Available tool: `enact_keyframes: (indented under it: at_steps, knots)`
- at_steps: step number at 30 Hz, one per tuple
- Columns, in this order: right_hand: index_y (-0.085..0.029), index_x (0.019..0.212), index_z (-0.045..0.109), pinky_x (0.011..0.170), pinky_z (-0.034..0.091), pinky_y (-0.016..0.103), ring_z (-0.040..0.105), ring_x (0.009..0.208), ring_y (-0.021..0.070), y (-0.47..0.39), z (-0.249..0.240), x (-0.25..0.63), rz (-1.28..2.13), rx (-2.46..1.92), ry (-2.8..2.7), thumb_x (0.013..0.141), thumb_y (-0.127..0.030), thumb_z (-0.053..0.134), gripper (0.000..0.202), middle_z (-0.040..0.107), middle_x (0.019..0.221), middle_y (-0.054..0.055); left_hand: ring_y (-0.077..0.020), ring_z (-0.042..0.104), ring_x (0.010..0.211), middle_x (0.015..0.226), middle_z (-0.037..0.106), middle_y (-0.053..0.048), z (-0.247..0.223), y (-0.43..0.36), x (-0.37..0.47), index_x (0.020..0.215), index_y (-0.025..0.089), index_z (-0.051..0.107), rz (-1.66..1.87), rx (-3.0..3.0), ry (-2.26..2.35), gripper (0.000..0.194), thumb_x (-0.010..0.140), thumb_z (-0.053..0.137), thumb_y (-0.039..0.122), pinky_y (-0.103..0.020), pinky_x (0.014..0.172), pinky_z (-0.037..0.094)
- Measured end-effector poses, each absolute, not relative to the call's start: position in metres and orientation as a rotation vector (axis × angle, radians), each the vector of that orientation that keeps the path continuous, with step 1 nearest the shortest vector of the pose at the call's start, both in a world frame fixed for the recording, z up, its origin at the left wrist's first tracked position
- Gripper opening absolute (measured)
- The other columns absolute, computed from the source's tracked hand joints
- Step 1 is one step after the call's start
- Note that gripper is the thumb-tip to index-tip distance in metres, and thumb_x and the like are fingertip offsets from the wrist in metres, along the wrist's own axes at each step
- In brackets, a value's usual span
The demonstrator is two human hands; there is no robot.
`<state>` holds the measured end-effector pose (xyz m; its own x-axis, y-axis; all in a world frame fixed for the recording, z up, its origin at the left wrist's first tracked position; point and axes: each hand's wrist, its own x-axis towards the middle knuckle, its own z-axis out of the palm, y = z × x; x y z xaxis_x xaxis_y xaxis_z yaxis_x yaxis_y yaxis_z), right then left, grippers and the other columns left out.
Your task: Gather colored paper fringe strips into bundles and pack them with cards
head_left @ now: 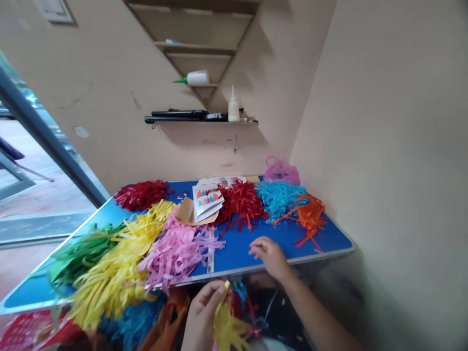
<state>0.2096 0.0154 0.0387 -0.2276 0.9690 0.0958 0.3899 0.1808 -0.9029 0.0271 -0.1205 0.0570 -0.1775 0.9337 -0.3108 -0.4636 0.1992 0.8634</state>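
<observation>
My left hand (208,307), below the table's front edge, pinches the top of a yellow fringed tassel (228,321) whose strips hang down. My right hand (269,254) hovers over the front edge of the blue table (237,251), fingers loosely bent and somewhat apart, with nothing visible in them. Nearest to my left hand on the table lies a pink tassel pile (179,248). Beside it spreads a large yellow tassel pile (122,261), overhanging the edge, and then a green tassel pile (82,251).
Red tassel piles (244,202), a blue pile (280,197) and an orange pile (309,217) lie farther back. Among them are printed cards (206,202) and a pink plastic bag (281,170). A wall shelf (204,122) holds a white bottle (233,108). A red basket (29,331) sits lower left.
</observation>
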Motion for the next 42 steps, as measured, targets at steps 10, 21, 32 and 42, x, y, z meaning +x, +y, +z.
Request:
enact_keyframes:
  at_steps: [10,21,32,42]
  knots:
    - [-0.019,0.081,0.065,0.062,0.049,0.024,0.063,0.068,0.0150,-0.074,0.054,0.170,1.682,-0.875,-1.168,0.066,-0.026,0.078,0.021,0.068,0.075,0.000,-0.0141,0.059,0.061,0.071,0.068,-0.002,0.056,-0.125,0.026,0.078,0.019,0.070,1.348,1.394,1.514,0.028,0.085,0.061,0.044,-0.021,0.058,0.047]
    - [-0.020,0.080,0.063,0.068,0.047,0.027,0.060,0.073,0.0165,-0.080,0.060,0.177,1.437,-0.987,-1.568,0.071,-0.016,0.061,0.010,0.065,0.079,0.001,-0.0144,0.067,0.064,0.072,0.072,0.000,0.056,-0.123,0.008,0.085,0.024,0.071,1.091,1.940,1.553,0.012,0.087,0.061,0.030,-0.019,0.059,0.049]
    - [-0.019,0.083,0.061,0.070,0.043,0.027,0.057,0.074,0.0158,-0.082,0.047,0.181,1.536,-0.967,-1.528,0.074,-0.018,0.060,0.010,0.061,0.078,0.000,-0.0162,0.068,0.072,0.078,0.073,-0.002,0.052,-0.128,0.010,0.081,0.020,0.068,1.153,1.586,1.483,0.009,0.080,0.068,0.029,-0.022,0.067,0.052]
    - [-0.019,0.083,0.060,0.071,0.044,0.026,0.058,0.075,0.0163,-0.086,0.050,0.181,1.378,-0.971,-1.617,0.077,-0.015,0.056,0.009,0.061,0.079,0.000,-0.0147,0.068,0.067,0.073,0.073,0.000,0.049,-0.130,0.015,0.080,0.022,0.070,1.253,1.711,1.525,0.007,0.081,0.067,0.028,-0.020,0.063,0.052]
